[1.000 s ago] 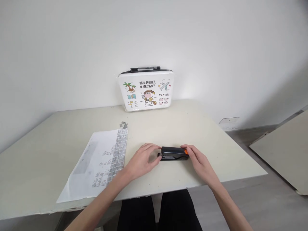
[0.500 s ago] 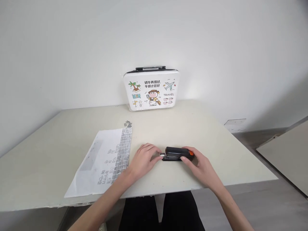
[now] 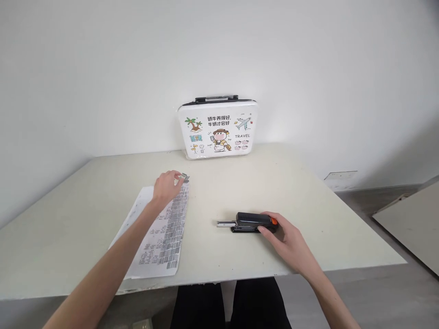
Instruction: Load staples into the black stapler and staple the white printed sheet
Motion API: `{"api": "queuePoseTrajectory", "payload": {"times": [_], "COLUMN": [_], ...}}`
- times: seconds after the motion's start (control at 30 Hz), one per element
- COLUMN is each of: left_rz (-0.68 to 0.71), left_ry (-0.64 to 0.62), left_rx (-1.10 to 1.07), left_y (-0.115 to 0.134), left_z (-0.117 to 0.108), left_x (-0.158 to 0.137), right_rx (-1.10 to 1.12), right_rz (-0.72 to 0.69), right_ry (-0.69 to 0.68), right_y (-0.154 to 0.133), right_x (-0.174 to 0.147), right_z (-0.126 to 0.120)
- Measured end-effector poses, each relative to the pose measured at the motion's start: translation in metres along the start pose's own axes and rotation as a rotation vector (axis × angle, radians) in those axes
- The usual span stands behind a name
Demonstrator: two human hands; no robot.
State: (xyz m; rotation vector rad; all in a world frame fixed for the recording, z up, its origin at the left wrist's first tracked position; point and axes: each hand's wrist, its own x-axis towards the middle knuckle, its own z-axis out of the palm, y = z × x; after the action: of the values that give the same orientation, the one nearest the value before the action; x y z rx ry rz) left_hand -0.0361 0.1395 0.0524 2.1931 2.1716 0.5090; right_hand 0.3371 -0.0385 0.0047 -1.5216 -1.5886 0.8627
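A black stapler (image 3: pixel 252 220) with an orange patch at its rear lies on the table. Its metal staple tray (image 3: pixel 225 224) sticks out of the front, to the left. My right hand (image 3: pixel 283 235) grips the rear end, thumb on the near side and fingers on the far side. Over at the left, my left hand (image 3: pixel 167 186) reaches across a printed sheet of paper (image 3: pixel 154 249). Its thumb and forefinger are apart, right beside a small pile of grey staple strips (image 3: pixel 185 177) at the sheet's far corner. Whether the fingertips touch the strips is hard to see.
A white case (image 3: pixel 219 130) with cartoon prints and a black handle stands against the wall at the back of the pale table (image 3: pixel 274 183). The table's front edge is close to my legs (image 3: pixel 262 301). A wall socket plate (image 3: pixel 341 175) is low on the right.
My left hand has left the stapler's front and moved left and away from me to the staple strips. The stapler's tray now protrudes farther. My right hand stays on the stapler.
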Motion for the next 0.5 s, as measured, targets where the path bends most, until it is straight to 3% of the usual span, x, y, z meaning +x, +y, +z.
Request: {"api": "queuePoseTrajectory", "payload": {"times": [0.2,0.5], "left_rz": [-0.061,-0.005], "left_ry": [-0.085,-0.184], "left_rx": [0.055,0.056], "left_y": [-0.017,-0.028], "left_z": [0.009,0.015], "left_x": [0.056,0.084], "right_rx": [0.038,0.035], "right_rz": [-0.013,-0.013], "right_ry": [-0.018,-0.014], "right_y": [0.000,-0.001], "right_x": [0.002,0.002], "right_z": [-0.001,-0.002]}}
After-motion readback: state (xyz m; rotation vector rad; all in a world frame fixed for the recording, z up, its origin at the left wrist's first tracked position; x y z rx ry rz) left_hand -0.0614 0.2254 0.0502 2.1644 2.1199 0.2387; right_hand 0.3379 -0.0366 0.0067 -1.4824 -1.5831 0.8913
